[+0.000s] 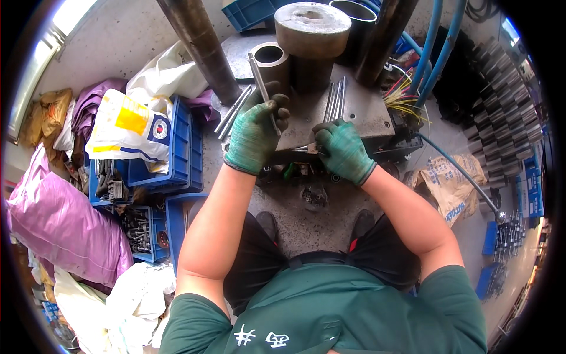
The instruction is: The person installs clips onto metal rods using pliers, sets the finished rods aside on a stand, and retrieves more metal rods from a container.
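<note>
My left hand, in a green glove with dark fingertips, is closed around a slim metal rod. The rod slants up past the thumb toward a hollow steel cylinder. More loose rods lie just left of that hand. My right hand, gloved the same way, is at the front edge of the steel press table with its fingers curled. A short metal piece shows beside its fingertips; its kind and the grip on it are unclear. Several parallel rods lie right behind this hand.
A thick round steel block stands between two upright columns. Blue crates and a purple sack crowd the left. Blue hoses, loose wires, a brown paper sack and stacked metal parts are on the right.
</note>
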A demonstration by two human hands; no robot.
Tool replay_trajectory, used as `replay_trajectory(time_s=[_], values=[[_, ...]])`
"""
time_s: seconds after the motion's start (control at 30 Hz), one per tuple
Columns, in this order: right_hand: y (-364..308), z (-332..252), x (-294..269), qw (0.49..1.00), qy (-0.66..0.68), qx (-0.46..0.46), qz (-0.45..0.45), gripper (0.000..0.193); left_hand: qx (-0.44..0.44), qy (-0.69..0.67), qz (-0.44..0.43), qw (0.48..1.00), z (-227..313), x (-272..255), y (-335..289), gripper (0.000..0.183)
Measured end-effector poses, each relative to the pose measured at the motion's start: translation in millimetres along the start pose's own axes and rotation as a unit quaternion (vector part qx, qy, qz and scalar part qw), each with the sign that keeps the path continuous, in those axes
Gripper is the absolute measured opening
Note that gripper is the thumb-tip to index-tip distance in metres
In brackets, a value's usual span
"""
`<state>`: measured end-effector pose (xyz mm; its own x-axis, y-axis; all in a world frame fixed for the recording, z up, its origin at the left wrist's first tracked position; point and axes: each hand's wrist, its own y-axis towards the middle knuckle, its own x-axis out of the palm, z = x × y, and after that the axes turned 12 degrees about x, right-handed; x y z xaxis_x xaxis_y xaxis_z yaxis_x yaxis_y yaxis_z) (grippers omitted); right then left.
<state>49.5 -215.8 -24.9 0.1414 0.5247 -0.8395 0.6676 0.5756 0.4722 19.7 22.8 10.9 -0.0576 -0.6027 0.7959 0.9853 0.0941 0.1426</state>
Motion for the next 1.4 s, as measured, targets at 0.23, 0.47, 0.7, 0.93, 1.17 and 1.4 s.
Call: replay_trajectory(time_s=[0.23,0.47,0.7,0.93,1.17,1.4], values=[[-2.5,1.1,1.9,0.999,-0.008,0.003,-0.035,0.017,-0.001,0.055,0.026,0.998,-6.8,4.9,-1.6,0.051],[-1.4,-11.4,-10.2,0.872,0.408,0.271,0.025,0.013,-0.006,0.243,0.052,0.969,-20.4,23.2,-13.2,0.033],[3.3,-3.7,-20.3,0.71,0.61,0.351,0.01,0.017,-0.035,0.342,-0.017,0.939,-58.4,29.5,-23.3,0.021],[1.7,-7.8,-32.1,0.633,0.655,0.41,-0.052,0.029,-0.038,0.316,0.009,0.948,-69.5,30.6,-21.0,0.02],[-3.0,2.7,-57.4,0.764,0.519,0.346,-0.164,0.085,-0.103,0.279,0.076,0.952,-43.0,23.9,-14.0,0.023],[0.2,0.3,-65.5,0.996,0.024,0.09,-0.007,0.064,-0.113,0.234,0.161,0.952,-38.3,12.9,-11.2,0.012]])
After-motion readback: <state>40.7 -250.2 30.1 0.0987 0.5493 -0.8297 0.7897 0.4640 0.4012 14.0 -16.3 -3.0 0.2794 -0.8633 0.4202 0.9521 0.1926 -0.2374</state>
